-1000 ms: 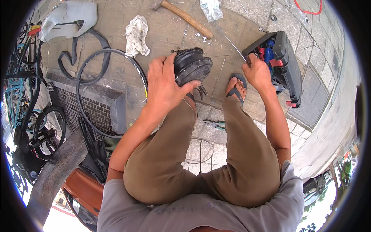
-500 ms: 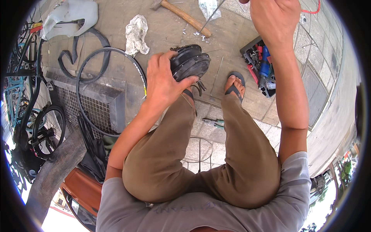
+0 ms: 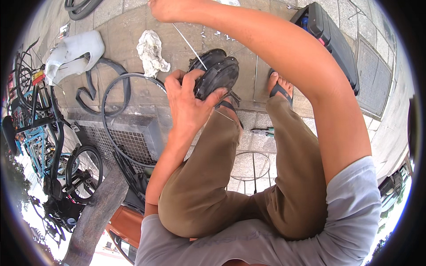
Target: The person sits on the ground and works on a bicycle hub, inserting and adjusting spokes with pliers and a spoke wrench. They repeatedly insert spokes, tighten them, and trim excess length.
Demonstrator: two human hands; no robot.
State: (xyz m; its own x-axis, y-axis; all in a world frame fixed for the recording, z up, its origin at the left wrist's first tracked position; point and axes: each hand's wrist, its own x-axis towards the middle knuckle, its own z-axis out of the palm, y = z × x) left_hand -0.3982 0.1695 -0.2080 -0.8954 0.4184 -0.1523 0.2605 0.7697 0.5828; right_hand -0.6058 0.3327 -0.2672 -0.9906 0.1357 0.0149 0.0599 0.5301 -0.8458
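A black bicycle hub motor [image 3: 219, 77] with a cable at its lower side rests near my left foot. My left hand [image 3: 184, 95] grips its left side, with fingers and thumb wrapped round it. My right arm crosses above it, and my right hand [image 3: 163, 9] is partly cut off at the top edge. From under that closed hand a thin metal spoke [image 3: 190, 45] runs down to the hub motor's upper flange. Whether the spoke's end passes through a hole is too small to tell.
A wheel rim [image 3: 103, 106] leans at the left by a metal grate. Around lie a black rubber strip [image 3: 90, 88], a white rag [image 3: 151, 53], a cut plastic jug [image 3: 73, 55] and pliers [image 3: 265, 131]. A black toolbox [image 3: 339, 53] stands right. Small white pieces lie beyond the hub motor.
My right hand has swung from the upper right across to the upper left with the spoke, whose end is now at the hub motor. My left hand keeps its grip. My forearm now hides the hammer.
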